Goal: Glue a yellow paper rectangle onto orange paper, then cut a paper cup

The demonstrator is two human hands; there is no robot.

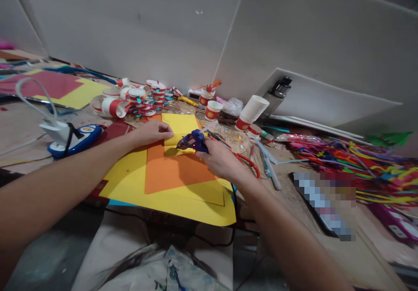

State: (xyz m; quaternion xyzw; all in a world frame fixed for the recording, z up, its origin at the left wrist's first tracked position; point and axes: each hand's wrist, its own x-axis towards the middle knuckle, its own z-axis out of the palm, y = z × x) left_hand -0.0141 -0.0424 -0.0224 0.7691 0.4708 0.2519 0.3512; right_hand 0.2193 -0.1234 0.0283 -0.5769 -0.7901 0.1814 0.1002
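Observation:
My right hand point(214, 153) is wrapped round a blue glue gun point(192, 142), whose nozzle points left over the paper. My left hand point(153, 134) rests at the left edge of a small yellow paper point(179, 123), its fingers bent together at that edge; what they pinch is too small to make out. The small yellow paper has a crease across it and lies on orange paper point(176, 171). Beneath the orange paper are larger yellow sheets point(130, 182) at the table's front edge.
Red-and-white cup pieces point(140, 97) are heaped behind my left hand. Farther right stand a cup point(214, 110) and a tilted cup stack point(253, 110). A power strip point(76, 140) sits left, red-handled scissors point(250, 162) and a phone point(321, 204) right. Coloured pipe cleaners point(359, 164) lie far right.

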